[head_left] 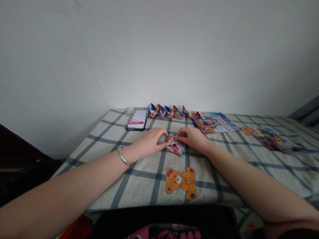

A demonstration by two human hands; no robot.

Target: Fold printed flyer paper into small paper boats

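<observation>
A small folded piece of glossy printed paper [177, 149], coloured blue, red and white with yellow lettering, lies on the checked cloth between my hands. My left hand [153, 141] is at its left edge, with curved fingers and thumb gripping the corner. From the other side, my right hand [193, 137] pinches the upper right edge between thumb and bent fingers. Behind them stands a row of folded paper pieces [169, 112] with pointed tips, in the same print. One more folded piece [202, 122] rests on a flat printed sheet [221, 121].
A phone [137, 119] with its screen lit lies at the back left. More printed sheets [276, 141] are spread on the right. The checked cloth [139, 189] carries a printed bear near the front edge. A white wall [159, 59] rises directly behind.
</observation>
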